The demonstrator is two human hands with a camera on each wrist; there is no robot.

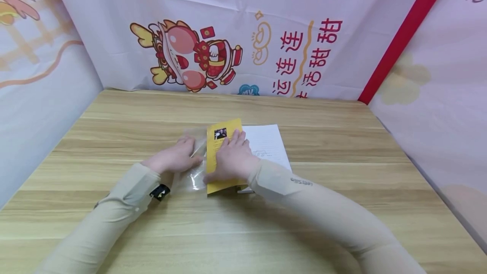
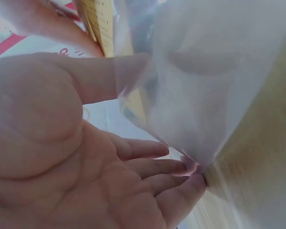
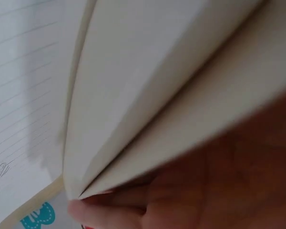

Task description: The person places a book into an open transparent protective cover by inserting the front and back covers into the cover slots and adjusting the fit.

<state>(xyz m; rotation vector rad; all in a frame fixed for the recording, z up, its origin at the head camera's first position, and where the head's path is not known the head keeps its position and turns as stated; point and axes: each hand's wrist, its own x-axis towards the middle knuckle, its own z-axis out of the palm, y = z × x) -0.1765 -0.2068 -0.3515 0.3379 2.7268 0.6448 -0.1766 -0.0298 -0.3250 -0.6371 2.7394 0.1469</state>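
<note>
A notebook lies open, its white lined page (image 1: 264, 138) on the right bearing some pen marks. Its yellow cover (image 1: 211, 149), with a small dark picture, stands partly raised on the left. My right hand (image 1: 235, 160) presses on that cover, fingers spread and extended; the right wrist view shows pale sheets (image 3: 128, 86) above the palm. Left of the cover is a clear plastic sleeve (image 1: 195, 179). My left hand (image 1: 176, 155) touches it with extended fingers. In the left wrist view, the thumb tip lies behind the clear film (image 2: 195, 81), apart from the fingers.
The wooden table (image 1: 243, 236) extends around the notebook on every side. A printed cloth (image 1: 243, 37) with a cartoon figure hangs along the back edge, and more cloth (image 1: 430, 96) hangs at the sides. A dark band (image 1: 160, 192) sits on the left wrist.
</note>
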